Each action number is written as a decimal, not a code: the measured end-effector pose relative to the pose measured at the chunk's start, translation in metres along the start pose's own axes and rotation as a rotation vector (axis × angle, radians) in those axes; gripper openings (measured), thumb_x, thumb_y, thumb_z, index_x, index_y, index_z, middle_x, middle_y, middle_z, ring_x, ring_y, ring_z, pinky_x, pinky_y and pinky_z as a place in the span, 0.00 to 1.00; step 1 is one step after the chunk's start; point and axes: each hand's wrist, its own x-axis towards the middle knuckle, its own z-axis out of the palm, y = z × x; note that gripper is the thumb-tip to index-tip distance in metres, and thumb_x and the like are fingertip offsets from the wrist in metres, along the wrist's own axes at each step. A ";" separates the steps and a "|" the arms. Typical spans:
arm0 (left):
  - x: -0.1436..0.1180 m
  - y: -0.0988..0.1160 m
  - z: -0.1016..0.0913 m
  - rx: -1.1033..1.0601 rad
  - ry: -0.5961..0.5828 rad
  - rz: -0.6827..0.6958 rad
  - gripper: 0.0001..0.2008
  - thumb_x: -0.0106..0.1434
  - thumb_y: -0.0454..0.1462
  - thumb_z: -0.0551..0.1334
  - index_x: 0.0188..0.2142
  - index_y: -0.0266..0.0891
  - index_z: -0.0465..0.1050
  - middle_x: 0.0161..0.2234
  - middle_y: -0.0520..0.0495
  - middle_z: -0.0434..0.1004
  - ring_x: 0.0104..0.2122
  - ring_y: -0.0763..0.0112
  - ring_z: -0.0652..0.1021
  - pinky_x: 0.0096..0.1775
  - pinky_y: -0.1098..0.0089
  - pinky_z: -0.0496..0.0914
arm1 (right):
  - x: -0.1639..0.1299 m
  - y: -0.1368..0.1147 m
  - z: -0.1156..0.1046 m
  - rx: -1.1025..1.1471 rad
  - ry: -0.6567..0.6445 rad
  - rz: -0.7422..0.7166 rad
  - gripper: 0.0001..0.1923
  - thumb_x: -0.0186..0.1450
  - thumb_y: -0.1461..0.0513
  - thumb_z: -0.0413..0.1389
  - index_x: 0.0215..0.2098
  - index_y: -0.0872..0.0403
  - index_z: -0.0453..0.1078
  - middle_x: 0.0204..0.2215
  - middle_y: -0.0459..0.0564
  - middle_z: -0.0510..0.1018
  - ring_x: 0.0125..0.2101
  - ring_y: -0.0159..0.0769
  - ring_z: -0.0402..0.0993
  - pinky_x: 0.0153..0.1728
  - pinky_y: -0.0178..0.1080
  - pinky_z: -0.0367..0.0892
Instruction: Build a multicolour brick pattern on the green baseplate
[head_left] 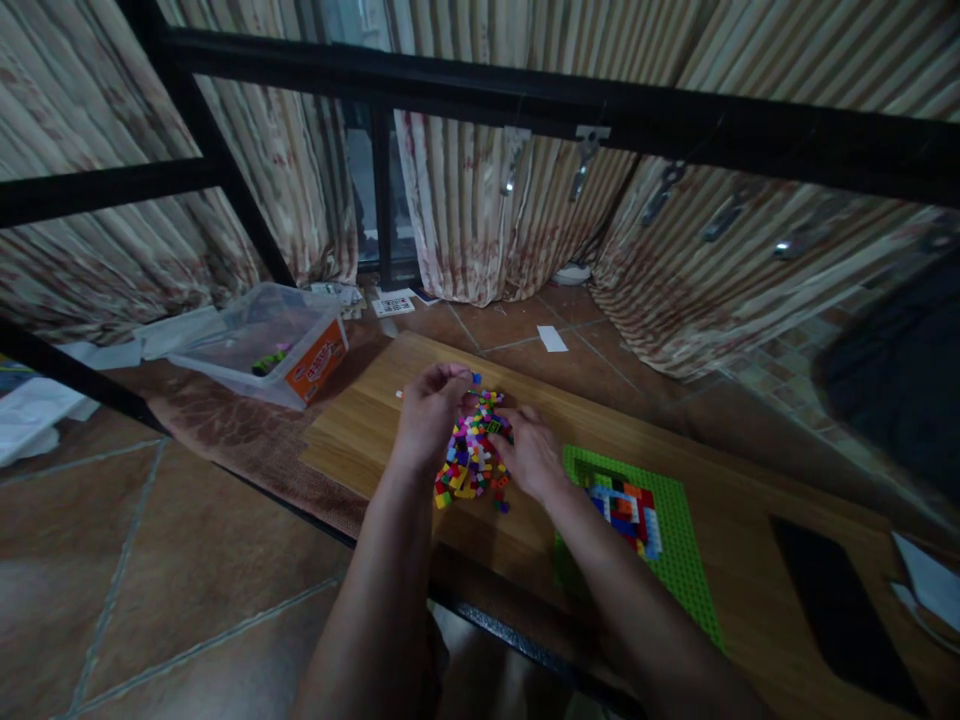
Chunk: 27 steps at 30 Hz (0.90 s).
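A heap of small mixed-colour toy bricks lies on the wooden board between my hands. My left hand is over the heap's left side, thumb and fingers closed together. A small blue brick shows right by its fingertips; whether it is gripped I cannot tell. At the heap's right edge, my right hand has its thumb and fingers apart, touching bricks. Beside my right forearm lies a green baseplate. A rectangular build of red, blue, white and orange bricks stands on it, partly covered by the forearm.
A clear plastic tub with an orange label and some green pieces inside stands to the left. A black flat object rests on the wooden board at right. A black metal rail with hanging clips crosses in front of curtains.
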 end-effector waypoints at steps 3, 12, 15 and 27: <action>0.002 0.000 -0.002 0.006 0.002 0.007 0.12 0.46 0.38 0.67 0.29 0.36 0.70 0.24 0.55 0.71 0.21 0.81 0.70 0.26 0.77 0.66 | 0.007 -0.003 0.004 -0.020 -0.042 0.009 0.15 0.64 0.59 0.56 0.48 0.52 0.71 0.43 0.53 0.72 0.46 0.43 0.69 0.46 0.41 0.64; 0.002 -0.001 0.000 0.055 -0.035 0.000 0.11 0.45 0.37 0.68 0.28 0.35 0.70 0.23 0.54 0.71 0.21 0.80 0.71 0.26 0.77 0.66 | -0.005 -0.007 0.011 0.005 -0.017 -0.010 0.10 0.63 0.62 0.56 0.43 0.53 0.71 0.42 0.52 0.73 0.46 0.42 0.68 0.49 0.42 0.63; 0.001 -0.003 0.002 0.093 -0.050 -0.002 0.11 0.46 0.38 0.67 0.29 0.35 0.70 0.22 0.54 0.71 0.21 0.79 0.71 0.26 0.77 0.66 | -0.009 -0.012 0.012 -0.016 -0.004 0.004 0.10 0.64 0.63 0.55 0.44 0.56 0.70 0.43 0.56 0.74 0.47 0.43 0.68 0.48 0.43 0.64; 0.003 -0.023 0.012 0.420 -0.211 0.059 0.08 0.48 0.38 0.64 0.29 0.35 0.72 0.20 0.55 0.71 0.21 0.77 0.70 0.25 0.77 0.62 | -0.073 0.019 -0.040 0.558 0.199 0.224 0.08 0.63 0.59 0.54 0.38 0.53 0.71 0.33 0.48 0.78 0.28 0.33 0.74 0.32 0.36 0.68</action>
